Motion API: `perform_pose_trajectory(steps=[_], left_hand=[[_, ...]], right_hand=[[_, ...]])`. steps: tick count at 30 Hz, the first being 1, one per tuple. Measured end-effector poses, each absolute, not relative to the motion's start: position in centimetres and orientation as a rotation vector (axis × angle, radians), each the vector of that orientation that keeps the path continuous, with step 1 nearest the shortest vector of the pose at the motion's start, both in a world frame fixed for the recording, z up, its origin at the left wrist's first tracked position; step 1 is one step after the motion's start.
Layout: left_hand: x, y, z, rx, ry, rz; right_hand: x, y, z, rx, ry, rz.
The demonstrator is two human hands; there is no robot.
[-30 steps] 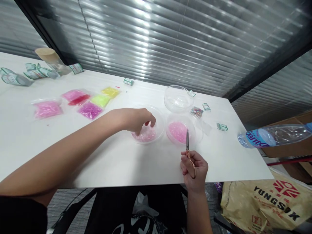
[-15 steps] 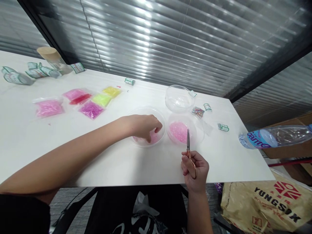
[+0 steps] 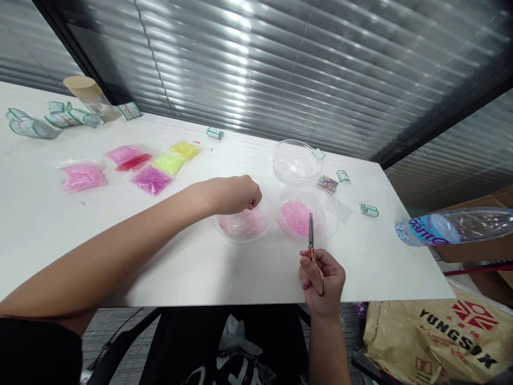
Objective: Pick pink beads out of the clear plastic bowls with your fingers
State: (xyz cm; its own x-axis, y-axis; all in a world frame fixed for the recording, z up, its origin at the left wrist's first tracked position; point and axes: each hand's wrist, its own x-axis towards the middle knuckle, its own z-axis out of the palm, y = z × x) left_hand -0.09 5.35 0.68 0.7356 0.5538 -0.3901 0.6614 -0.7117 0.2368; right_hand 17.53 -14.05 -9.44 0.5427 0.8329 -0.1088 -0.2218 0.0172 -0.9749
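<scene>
Head view: mid-frame, the left hand (image 3: pixel 239 194) hangs over a dish (image 3: pixel 267 209), fingers curled, contents unclear; lower right of centre, the right hand (image 3: pixel 327 278) grips scissors (image 3: pixel 311 235).

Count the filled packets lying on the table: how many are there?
7: leftmost pink packet, second pink packet to its right, red packet beside that; then purple packet, lime packet, yellow packet running backward; multicoloured packet near the clear bowl. Others may be hidden.

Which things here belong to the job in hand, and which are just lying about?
Seemingly in use:
scissors, in the right hand
left dish of pink pieces, by the left hand
right dish of pink pieces

Probably lying about:
plastic bottle
printed bag
tan-topped jar
</scene>
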Motion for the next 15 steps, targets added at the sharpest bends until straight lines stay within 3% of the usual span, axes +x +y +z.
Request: perform_pose_trajectory(steps=[15], left_hand=[[0.1, 4.4, 2.2, 2.47, 0.535, 0.167]], right_hand=[[17.3, -14.5, -9.2, -1.368, -0.915, 0.871]])
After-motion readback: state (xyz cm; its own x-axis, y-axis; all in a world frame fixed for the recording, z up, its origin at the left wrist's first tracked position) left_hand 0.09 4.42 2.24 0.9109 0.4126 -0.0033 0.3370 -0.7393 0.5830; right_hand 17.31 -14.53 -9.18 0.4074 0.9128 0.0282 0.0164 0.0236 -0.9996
